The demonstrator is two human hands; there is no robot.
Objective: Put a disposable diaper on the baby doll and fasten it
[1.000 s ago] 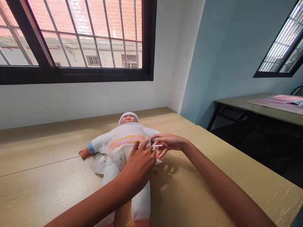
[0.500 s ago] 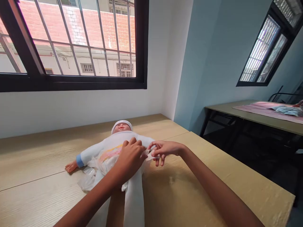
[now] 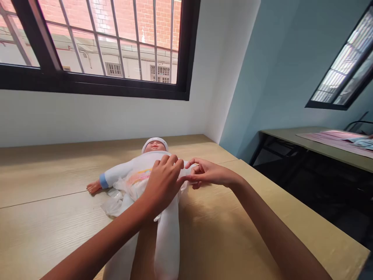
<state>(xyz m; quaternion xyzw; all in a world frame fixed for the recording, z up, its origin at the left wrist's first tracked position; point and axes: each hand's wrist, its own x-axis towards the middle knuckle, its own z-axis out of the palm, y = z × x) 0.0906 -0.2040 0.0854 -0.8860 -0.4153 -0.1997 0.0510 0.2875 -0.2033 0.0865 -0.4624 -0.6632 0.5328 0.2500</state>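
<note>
Here the left hand (image 3: 163,182) and right hand (image 3: 208,172) sit close together at a doll's diaper (image 3: 136,182), clear plastic (image 3: 112,204) beside it.

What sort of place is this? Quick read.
Probably an infant-care training room rather than a home: a baby doll in a diaper lies on a wood-grain table, a second table with a pink mat stands beyond, and the window is barred.
</note>
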